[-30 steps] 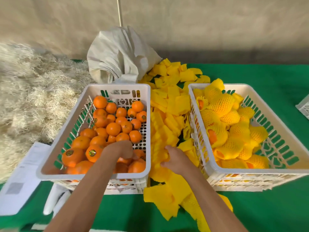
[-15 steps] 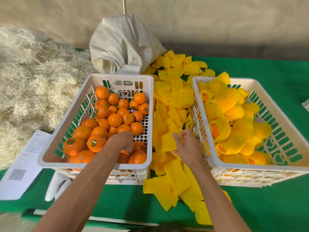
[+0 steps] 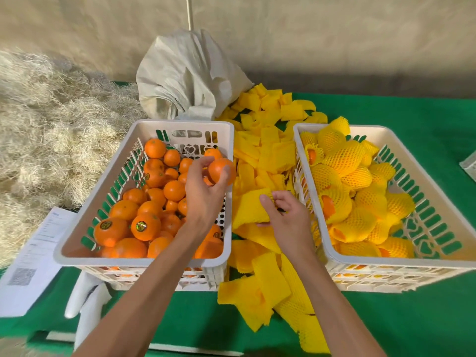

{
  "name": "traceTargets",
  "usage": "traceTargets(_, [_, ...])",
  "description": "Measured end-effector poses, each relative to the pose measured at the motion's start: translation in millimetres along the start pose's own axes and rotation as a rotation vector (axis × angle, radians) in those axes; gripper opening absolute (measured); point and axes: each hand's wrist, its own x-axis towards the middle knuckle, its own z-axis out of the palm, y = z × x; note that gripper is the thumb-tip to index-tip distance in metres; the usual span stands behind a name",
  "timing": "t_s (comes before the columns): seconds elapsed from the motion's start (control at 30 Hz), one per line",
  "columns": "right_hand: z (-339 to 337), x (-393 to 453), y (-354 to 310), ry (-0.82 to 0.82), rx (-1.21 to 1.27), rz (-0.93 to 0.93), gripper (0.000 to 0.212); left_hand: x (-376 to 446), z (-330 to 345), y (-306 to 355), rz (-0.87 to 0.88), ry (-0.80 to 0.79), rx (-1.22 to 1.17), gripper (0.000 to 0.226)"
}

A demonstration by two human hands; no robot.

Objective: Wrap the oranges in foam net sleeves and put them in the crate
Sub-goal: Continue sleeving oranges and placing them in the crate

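My left hand point(image 3: 203, 194) grips one bare orange point(image 3: 221, 170) at the fingertips, thumb on its near-left side and fingers curled round its right side, raised above the right rim of the left crate point(image 3: 144, 260). Below and to the left of that grip the crate holds the loose oranges point(image 3: 154, 202), two of them near its front showing round stickers. My right hand point(image 3: 288, 220) pinches a yellow foam net sleeve point(image 3: 251, 208) between thumb and curled fingers; the sleeve hangs leftward from the pinch, lifted off the pile of flat sleeves point(image 3: 268, 161) that runs between the two crates. The held orange and the held sleeve are near each other but apart. Just right of my right hand stands the right crate point(image 3: 386, 261), filled with wrapped oranges point(image 3: 345, 161) in yellow netting. Beyond both grips lies a pale cloth sack point(image 3: 185, 76); far left of them, a heap of straw-like packing point(image 3: 51, 140) and a printed sheet point(image 3: 33, 258) on the green table cover point(image 3: 412, 325).
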Motion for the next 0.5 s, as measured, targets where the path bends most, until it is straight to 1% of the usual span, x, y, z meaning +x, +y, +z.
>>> traceTargets(0.03, [1.3,0.0,-5.9,-0.003,0.035,-0.009,0.011,-4.5,6.0,4.4,0.011,0.008,-0.058,0.034])
traceTargets(0.07, [2.7,0.7,-10.3,-0.014,0.077,0.0,0.015,-8.8,12.7,8.2,-0.004,0.012,-0.122,0.03])
traceTargets(0.13, [3.8,2.9,-17.6,-0.065,0.209,0.086,0.021,-15.0,27.6,15.3,-0.106,0.004,-0.256,0.026])
traceTargets(0.17, [3.4,2.8,-19.9,-0.103,0.228,0.121,0.021,-16.5,35.3,17.6,-0.17,-0.003,-0.313,0.027])
traceTargets(0.2, [2.7,2.0,-20.2,-0.14,0.174,0.123,0.02,-16.7,43.0,19.2,-0.232,-0.007,-0.35,0.028])
traceTargets(0.27, [2.1,-3.3,-18.5,-0.194,-0.035,0.079,0.015,-16.7,56.0,23.0,-0.337,-0.033,-0.421,0.032])
traceTargets(0.33, [3.7,-8.4,-12.4,-0.195,-0.213,0.044,0.013,-18.3,65.7,26.2,-0.428,-0.093,-0.546,0.033])
traceTargets(0.4, [4.7,-11.7,-6.0,-0.157,-0.312,0.002,0.021,-20.5,69.2,26.9,-0.471,-0.137,-0.597,0.032])
traceTargets(0.5, [-0.5,-12.2,-3.8,-0.033,-0.401,-0.049,0.028,-20.5,65.0,28.9,-0.432,-0.15,-0.626,0.028])
